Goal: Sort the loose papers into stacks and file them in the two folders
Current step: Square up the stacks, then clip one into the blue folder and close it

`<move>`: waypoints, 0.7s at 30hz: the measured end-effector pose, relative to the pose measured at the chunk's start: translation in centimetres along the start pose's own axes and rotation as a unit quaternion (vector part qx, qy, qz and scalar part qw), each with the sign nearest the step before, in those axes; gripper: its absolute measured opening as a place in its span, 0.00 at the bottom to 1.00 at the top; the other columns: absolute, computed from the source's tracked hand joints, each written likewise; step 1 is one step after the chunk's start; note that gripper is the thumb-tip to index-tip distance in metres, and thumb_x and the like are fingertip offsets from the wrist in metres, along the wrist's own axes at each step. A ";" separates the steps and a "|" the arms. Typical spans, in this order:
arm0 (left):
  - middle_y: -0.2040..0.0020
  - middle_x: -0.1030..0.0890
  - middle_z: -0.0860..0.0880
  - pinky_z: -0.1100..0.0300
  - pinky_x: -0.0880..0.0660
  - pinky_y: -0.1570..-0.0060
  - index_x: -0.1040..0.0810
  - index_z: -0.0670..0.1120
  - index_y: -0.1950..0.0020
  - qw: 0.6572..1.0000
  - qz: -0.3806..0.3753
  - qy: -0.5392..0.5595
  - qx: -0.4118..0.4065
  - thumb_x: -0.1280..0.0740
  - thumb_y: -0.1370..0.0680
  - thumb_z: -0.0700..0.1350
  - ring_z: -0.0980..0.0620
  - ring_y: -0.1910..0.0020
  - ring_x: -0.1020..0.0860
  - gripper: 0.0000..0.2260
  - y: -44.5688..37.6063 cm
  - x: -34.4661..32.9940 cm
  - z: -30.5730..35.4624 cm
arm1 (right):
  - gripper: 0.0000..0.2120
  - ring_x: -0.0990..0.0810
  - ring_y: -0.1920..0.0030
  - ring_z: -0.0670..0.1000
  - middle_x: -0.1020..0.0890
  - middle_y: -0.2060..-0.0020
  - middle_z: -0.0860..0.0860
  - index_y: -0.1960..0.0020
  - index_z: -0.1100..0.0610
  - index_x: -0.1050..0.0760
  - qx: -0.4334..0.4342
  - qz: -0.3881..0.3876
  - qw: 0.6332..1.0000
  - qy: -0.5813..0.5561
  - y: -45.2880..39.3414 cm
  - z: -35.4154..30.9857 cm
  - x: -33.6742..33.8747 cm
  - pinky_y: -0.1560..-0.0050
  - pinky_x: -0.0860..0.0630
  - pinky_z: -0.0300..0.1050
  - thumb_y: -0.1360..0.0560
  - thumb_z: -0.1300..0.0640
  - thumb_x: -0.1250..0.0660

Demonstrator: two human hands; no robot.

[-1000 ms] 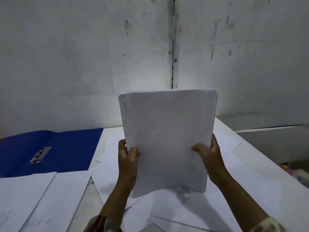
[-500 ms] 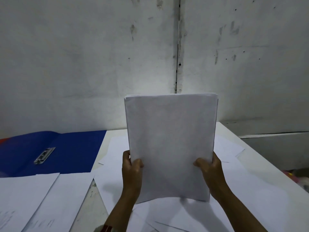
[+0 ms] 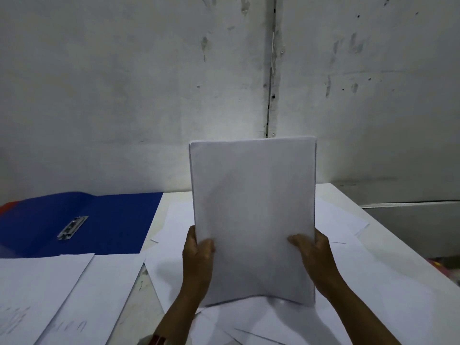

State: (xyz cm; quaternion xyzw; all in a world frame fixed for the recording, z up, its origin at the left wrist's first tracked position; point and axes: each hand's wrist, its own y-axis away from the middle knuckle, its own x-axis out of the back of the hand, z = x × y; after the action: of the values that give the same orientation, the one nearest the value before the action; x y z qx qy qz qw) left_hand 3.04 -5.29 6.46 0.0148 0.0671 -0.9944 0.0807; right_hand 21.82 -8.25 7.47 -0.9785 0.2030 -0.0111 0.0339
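A thick stack of white paper [image 3: 252, 207] stands upright on its lower edge on the table, blank side toward me. My left hand [image 3: 198, 255] grips its left edge and my right hand [image 3: 315, 255] grips its right edge, thumbs on the front. The bottom edge bows slightly where it meets the loose sheets [image 3: 373, 282] beneath. A blue folder [image 3: 119, 220] lies open at the back left with a metal clip [image 3: 72, 227] on it. A red corner [image 3: 6, 207] shows at its far left edge.
Two white sheets [image 3: 62, 295] with faint writing lie at the front left. More loose sheets spread under and right of the stack. The white table [image 3: 348, 195] ends at the right; a stained grey wall [image 3: 149, 83] stands close behind.
The stack has come down a little and its lower edge now touches the papers on the table. Both hands keep their hold on its sides.
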 end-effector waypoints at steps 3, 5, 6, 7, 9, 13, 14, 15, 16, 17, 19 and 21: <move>0.57 0.27 0.54 0.66 0.30 0.62 0.32 0.47 0.47 0.999 0.012 -0.037 0.008 0.40 0.24 0.35 0.56 0.59 0.28 0.09 -0.5 0.8 0.4 | 0.11 0.25 0.62 0.49 0.23 0.61 0.49 0.59 0.50 0.29 -0.007 -0.027 0.999 0.034 0.0 -0.4 0.1 0.66 0.29 0.41 0.25 0.66 0.38; 0.51 0.25 0.48 0.61 0.27 0.59 0.31 0.44 0.45 0.996 0.004 -0.082 0.027 0.42 0.24 0.34 0.52 0.56 0.27 0.10 -0.9 1.3 0.4 | 0.09 0.26 0.63 0.49 0.24 0.62 0.50 0.57 0.52 0.29 -0.014 -0.035 0.998 0.053 0.0 -0.2 0.0 0.67 0.30 0.41 0.24 0.65 0.39; 0.46 0.25 0.45 0.56 0.26 0.54 0.31 0.42 0.42 0.994 -0.001 -0.106 0.039 0.41 0.23 0.35 0.48 0.53 0.26 0.11 -1.0 1.7 0.3 | 0.08 0.26 0.62 0.48 0.24 0.62 0.50 0.56 0.53 0.29 -0.019 -0.040 0.997 0.062 0.2 0.0 -0.2 0.67 0.31 0.41 0.24 0.65 0.39; 0.42 0.25 0.43 0.52 0.26 0.49 0.32 0.40 0.39 0.990 -0.006 -0.127 0.054 0.41 0.23 0.36 0.45 0.48 0.26 0.13 -1.1 1.9 0.0 | 0.07 0.27 0.62 0.48 0.25 0.62 0.49 0.54 0.54 0.29 -0.023 -0.043 0.996 0.069 0.3 0.3 -0.4 0.67 0.31 0.40 0.24 0.65 0.39; 0.38 0.27 0.41 0.51 0.27 0.46 0.35 0.40 0.33 0.984 -0.017 -0.160 0.082 0.42 0.22 0.38 0.43 0.45 0.26 0.17 -1.0 2.4 -0.7 | 0.06 0.27 0.63 0.48 0.25 0.63 0.49 0.53 0.56 0.29 -0.034 -0.043 0.995 0.081 0.8 1.1 -0.9 0.67 0.32 0.40 0.24 0.65 0.39; 0.38 0.25 0.42 0.59 0.31 0.54 0.35 0.42 0.33 0.967 -0.051 -0.223 0.113 0.44 0.22 0.39 0.50 0.53 0.27 0.17 -0.5 3.3 -1.9 | 0.06 0.27 0.64 0.49 0.24 0.64 0.51 0.57 0.57 0.28 -0.061 -0.049 0.991 0.110 1.5 2.4 -1.5 0.67 0.32 0.41 0.24 0.65 0.39; 0.38 0.26 0.42 0.59 0.31 0.54 0.35 0.41 0.33 0.963 -0.057 -0.234 0.119 0.44 0.22 0.39 0.50 0.53 0.28 0.17 -0.4 3.5 -2.2 | 0.07 0.27 0.64 0.49 0.24 0.64 0.51 0.59 0.56 0.28 -0.067 -0.052 0.989 0.121 1.5 2.7 -1.6 0.67 0.32 0.41 0.24 0.65 0.40; 0.37 0.26 0.43 0.59 0.31 0.53 0.36 0.42 0.32 0.959 -0.062 -0.246 0.125 0.44 0.22 0.39 0.50 0.52 0.28 0.17 -0.3 3.6 -2.4 | 0.08 0.27 0.64 0.49 0.23 0.64 0.51 0.59 0.56 0.28 -0.072 -0.057 0.987 0.130 1.5 3.0 -1.7 0.66 0.31 0.41 0.24 0.65 0.40; 0.35 0.28 0.43 0.59 0.32 0.52 0.38 0.42 0.30 0.954 -0.068 -0.259 0.132 0.45 0.21 0.39 0.50 0.50 0.29 0.18 -0.3 3.7 -2.6 | 0.07 0.26 0.63 0.50 0.23 0.63 0.51 0.58 0.56 0.27 -0.078 -0.063 0.985 0.137 1.5 3.3 -1.9 0.65 0.31 0.41 0.24 0.64 0.40; 0.33 0.29 0.43 0.60 0.33 0.51 0.41 0.42 0.29 0.949 -0.074 -0.273 0.139 0.45 0.21 0.39 0.50 0.49 0.29 0.20 -0.2 3.7 -2.8 | 0.05 0.25 0.62 0.50 0.22 0.62 0.51 0.55 0.56 0.27 -0.085 -0.072 0.983 0.143 1.4 3.5 -2.0 0.65 0.30 0.40 0.23 0.62 0.40; 0.31 0.31 0.43 0.61 0.34 0.49 0.45 0.41 0.27 0.936 -0.088 -0.307 0.150 0.46 0.20 0.40 0.46 0.42 0.28 0.22 -0.1 3.7 -3.2 | 0.06 0.24 0.59 0.50 0.21 0.57 0.51 0.46 0.56 0.28 -0.084 -0.097 0.977 0.172 1.2 4.1 -2.2 0.63 0.29 0.39 0.22 0.60 0.40; 0.32 0.31 0.42 0.61 0.34 0.49 0.45 0.41 0.26 0.919 -0.102 -0.348 0.154 0.46 0.20 0.41 0.45 0.37 0.28 0.22 -0.1 3.8 -3.7 | 0.09 0.24 0.57 0.49 0.22 0.55 0.50 0.42 0.56 0.29 -0.074 -0.119 0.965 0.220 1.1 4.6 -2.3 0.63 0.30 0.36 0.22 0.60 0.41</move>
State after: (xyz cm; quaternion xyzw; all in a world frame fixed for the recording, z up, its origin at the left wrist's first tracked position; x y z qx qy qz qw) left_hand -0.63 -5.30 2.63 -0.3266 -0.1175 -0.9378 -0.0066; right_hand 19.43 -8.05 2.81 -0.9689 0.0881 -0.2146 -0.0857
